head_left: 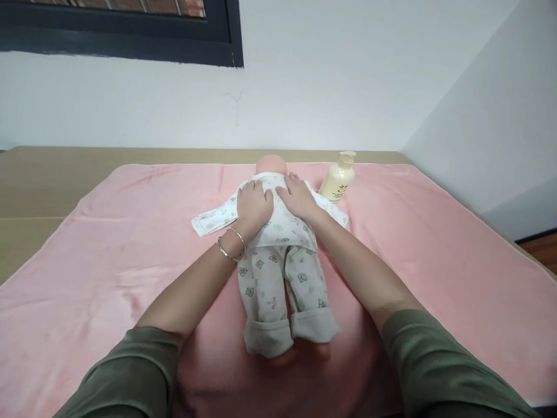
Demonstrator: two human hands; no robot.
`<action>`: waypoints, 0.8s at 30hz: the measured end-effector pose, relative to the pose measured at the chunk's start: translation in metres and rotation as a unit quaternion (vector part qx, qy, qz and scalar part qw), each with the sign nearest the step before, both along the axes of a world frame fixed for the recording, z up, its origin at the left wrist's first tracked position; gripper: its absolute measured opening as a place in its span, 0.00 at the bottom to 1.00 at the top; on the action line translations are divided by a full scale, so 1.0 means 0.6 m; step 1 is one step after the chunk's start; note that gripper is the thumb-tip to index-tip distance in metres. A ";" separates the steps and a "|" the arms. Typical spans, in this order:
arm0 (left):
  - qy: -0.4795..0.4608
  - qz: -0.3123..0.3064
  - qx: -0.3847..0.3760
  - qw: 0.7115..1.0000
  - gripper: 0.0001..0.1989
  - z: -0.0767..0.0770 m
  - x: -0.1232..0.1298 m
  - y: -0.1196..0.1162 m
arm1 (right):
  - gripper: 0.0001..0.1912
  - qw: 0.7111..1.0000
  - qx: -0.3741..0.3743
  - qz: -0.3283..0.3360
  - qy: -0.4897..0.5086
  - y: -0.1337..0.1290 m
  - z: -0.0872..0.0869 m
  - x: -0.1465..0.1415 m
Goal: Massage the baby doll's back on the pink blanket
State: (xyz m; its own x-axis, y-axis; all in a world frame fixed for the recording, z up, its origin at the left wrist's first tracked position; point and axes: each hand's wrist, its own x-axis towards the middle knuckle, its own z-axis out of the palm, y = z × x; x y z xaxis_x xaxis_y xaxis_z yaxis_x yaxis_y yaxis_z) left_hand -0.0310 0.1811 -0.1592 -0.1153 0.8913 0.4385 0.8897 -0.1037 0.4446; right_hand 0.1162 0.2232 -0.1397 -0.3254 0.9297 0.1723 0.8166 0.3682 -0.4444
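A baby doll point(281, 232) in a white printed top and matching trousers with turned-up cuffs lies on a pink blanket point(143, 255). Its bald head point(271, 164) points away from me and its feet are toward me. My left hand point(255, 203) rests flat on the left side of the doll's upper body, fingers stretched out. On the right side, my right hand point(299, 197) lies likewise, palm down with the thumb pointing inward. Both palms are hidden against the cloth. The doll's sleeves spread out to either side.
A pale yellow pump bottle point(339, 179) stands on the blanket just beyond the doll's right-hand sleeve. Under the blanket is a wooden surface point(39, 186), which meets a white wall point(322, 87) at the back. A dark window frame point(130, 38) is at upper left.
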 end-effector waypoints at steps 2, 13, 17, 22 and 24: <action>0.012 -0.001 -0.003 1.000 0.20 0.003 0.008 -0.006 | 0.37 1.000 -0.008 -0.006 -0.028 -0.006 0.006 -0.002; -0.044 -0.036 -0.064 0.996 0.18 0.025 -0.018 0.012 | 0.24 0.988 0.084 0.007 -0.132 -0.093 0.029 -0.043; 0.028 -0.029 -0.054 0.998 0.18 0.045 0.014 -0.022 | 0.26 0.999 0.017 -0.008 -0.049 -0.037 0.025 -0.008; 0.069 -0.046 -0.067 0.994 0.16 0.058 0.036 -0.046 | 0.26 0.997 0.032 0.009 -0.067 -0.015 0.028 0.005; 0.041 -0.035 -0.082 0.995 0.15 0.057 0.024 -0.034 | 0.26 0.992 0.050 -0.009 -0.113 -0.040 0.032 -0.010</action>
State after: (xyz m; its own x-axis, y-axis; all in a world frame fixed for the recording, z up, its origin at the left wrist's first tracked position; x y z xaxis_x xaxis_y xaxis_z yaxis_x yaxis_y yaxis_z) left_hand -0.0169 0.1604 -0.1251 -0.0199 0.9560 0.2927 0.9171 -0.0992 0.3862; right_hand 0.1102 0.1994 -0.1204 -0.3497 0.9178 0.1880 0.8983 0.3854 -0.2110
